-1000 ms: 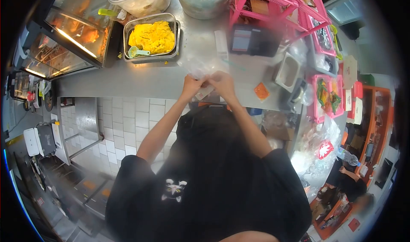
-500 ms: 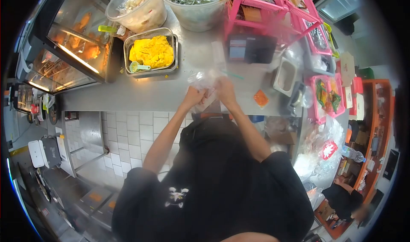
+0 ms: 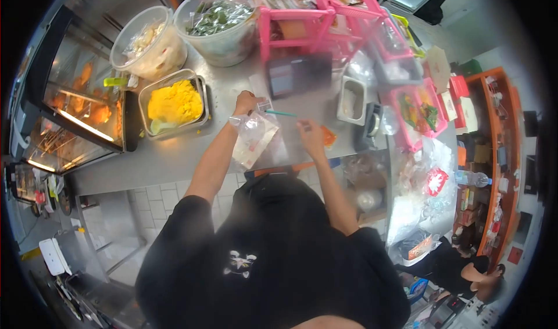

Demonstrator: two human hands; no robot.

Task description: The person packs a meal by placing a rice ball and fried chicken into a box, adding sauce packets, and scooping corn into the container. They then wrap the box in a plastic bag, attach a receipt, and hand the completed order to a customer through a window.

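My left hand (image 3: 249, 102) reaches forward over the steel counter, its fingers curled at the edge of a small white printed piece (image 3: 264, 106). What they grip, if anything, is hidden. Against that wrist rests a clear plastic bag (image 3: 256, 137) with a pale printed sheet in or under it. A thin teal stick (image 3: 280, 113) lies to the right, its end close to my right hand (image 3: 312, 136). That hand is slightly blurred, with its fingers apart and nothing visible in them. Just beside it is a flat orange packet (image 3: 328, 136), partly covered by the hand.
A metal tray of yellow food (image 3: 174, 101) stands left, near a lit display case (image 3: 87, 108). Behind are two clear tubs (image 3: 218, 44) of packed food and a pink rack (image 3: 296, 16). A dark tablet (image 3: 299, 73) and metal pan (image 3: 351, 99) stand right. Another person (image 3: 442, 265) is far right.
My hands have parted: both were together at the plastic bag. The left has reached forward; the right has moved beside the orange packet. The view has turned, shifting the counter leftward.
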